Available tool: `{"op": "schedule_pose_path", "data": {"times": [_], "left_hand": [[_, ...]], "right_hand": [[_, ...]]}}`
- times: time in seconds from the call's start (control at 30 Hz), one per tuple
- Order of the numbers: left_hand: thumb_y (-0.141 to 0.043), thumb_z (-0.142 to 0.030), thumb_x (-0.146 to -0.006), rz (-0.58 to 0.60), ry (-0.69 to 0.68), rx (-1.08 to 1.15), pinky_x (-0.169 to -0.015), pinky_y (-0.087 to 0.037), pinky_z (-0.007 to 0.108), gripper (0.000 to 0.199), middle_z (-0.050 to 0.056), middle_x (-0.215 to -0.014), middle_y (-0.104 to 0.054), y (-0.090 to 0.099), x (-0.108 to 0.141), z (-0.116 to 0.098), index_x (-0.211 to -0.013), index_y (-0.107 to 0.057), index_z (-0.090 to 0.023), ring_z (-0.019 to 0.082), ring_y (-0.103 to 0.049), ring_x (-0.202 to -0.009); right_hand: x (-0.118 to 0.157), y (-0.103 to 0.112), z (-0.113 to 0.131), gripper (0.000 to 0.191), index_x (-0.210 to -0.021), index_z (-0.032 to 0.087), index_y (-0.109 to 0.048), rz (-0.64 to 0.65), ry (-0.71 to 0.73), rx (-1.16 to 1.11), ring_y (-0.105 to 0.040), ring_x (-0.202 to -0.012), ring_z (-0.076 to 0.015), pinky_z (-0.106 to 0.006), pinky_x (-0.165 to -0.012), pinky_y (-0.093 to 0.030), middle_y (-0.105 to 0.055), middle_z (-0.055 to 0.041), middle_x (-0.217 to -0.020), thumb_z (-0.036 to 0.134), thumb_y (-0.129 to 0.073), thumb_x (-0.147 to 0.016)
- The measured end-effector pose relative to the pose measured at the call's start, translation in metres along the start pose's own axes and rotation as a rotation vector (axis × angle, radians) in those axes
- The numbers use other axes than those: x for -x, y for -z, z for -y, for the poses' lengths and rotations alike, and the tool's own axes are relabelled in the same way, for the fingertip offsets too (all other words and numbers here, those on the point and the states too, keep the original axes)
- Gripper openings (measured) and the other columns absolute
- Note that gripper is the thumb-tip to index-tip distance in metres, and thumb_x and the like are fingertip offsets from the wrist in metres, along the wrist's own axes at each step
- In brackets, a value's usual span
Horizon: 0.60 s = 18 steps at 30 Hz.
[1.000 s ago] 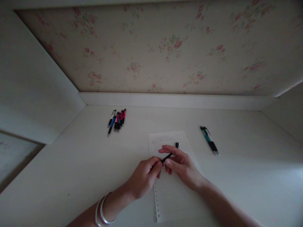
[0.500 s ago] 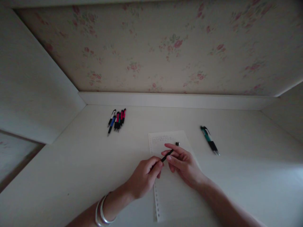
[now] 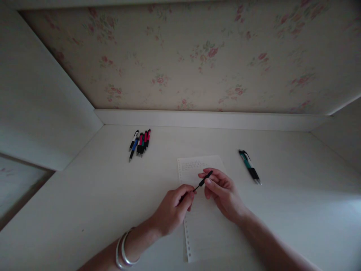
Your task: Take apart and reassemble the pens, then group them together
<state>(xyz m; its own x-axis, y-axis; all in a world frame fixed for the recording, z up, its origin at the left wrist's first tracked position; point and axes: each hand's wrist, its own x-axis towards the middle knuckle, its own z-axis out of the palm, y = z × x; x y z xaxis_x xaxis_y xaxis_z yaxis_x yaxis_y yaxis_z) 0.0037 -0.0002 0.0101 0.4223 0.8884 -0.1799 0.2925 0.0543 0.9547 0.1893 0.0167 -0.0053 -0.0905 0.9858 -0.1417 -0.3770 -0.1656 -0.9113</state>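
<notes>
My left hand (image 3: 173,210) is closed around a pen, most of which is hidden in the fist. From its fingertips a thin dark rod (image 3: 196,188) sticks out toward the right. A black pen grip (image 3: 205,178) sits on the far end of that rod, tilted up to the right. My right hand (image 3: 224,194) pinches this grip between thumb and fingers. Both hands are above a lined, hole-punched sheet of paper (image 3: 203,229) with handwriting at its top.
Several pens (image 3: 140,144) in pink, blue, green and white lie in a group at the back left of the white desk (image 3: 98,195). To the right lie two pens (image 3: 249,166), a green one and a white one, side by side. Floral wallpaper (image 3: 180,67) is behind.
My right hand has moved up and right with the black grip, baring the thin rod. A small black-and-silver piece on the paper is now hidden. My left hand has hardly moved.
</notes>
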Motion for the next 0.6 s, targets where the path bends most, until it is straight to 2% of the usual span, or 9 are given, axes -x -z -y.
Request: {"op": "schedule_pose_path", "data": {"times": [0.23, 0.43, 0.6], "left_hand": [[-0.042, -0.039, -0.100, 0.000, -0.005, -0.005, -0.060, -0.035, 0.024, 0.029, -0.003, -0.067, -0.053, 0.0002, 0.0005, -0.0005, -0.091, -0.059, -0.018, 0.013, -0.047, -0.062], [-0.043, -0.038, -0.100, -0.017, -0.011, -0.002, -0.061, -0.036, 0.024, 0.029, -0.002, -0.066, -0.053, -0.0003, 0.0011, 0.0001, -0.089, -0.060, -0.018, 0.013, -0.048, -0.063], [-0.043, -0.040, -0.100, -0.013, -0.017, 0.009, -0.059, -0.035, 0.023, 0.030, -0.002, -0.067, -0.053, -0.0003, 0.0011, 0.0020, -0.094, -0.061, -0.017, 0.012, -0.047, -0.062]], "right_hand": [[-0.0024, 0.0003, 0.0068, 0.027, -0.097, 0.025, -0.069, -0.072, 0.003, -0.115, -0.051, -0.047, -0.0063, -0.021, -0.044, -0.041, -0.074, -0.0038, -0.100, 0.037, -0.080, -0.076], [-0.0036, 0.0020, 0.0071, 0.028, -0.097, 0.026, -0.069, -0.110, 0.029, -0.129, -0.050, -0.046, -0.0061, -0.022, -0.042, -0.041, -0.073, -0.0030, -0.104, 0.039, -0.080, -0.074], [-0.0058, 0.0041, 0.0093, 0.020, -0.096, 0.029, -0.070, -0.115, 0.068, -0.112, -0.051, -0.047, -0.0061, -0.022, -0.043, -0.043, -0.073, -0.0008, -0.104, 0.038, -0.075, -0.079]]}}
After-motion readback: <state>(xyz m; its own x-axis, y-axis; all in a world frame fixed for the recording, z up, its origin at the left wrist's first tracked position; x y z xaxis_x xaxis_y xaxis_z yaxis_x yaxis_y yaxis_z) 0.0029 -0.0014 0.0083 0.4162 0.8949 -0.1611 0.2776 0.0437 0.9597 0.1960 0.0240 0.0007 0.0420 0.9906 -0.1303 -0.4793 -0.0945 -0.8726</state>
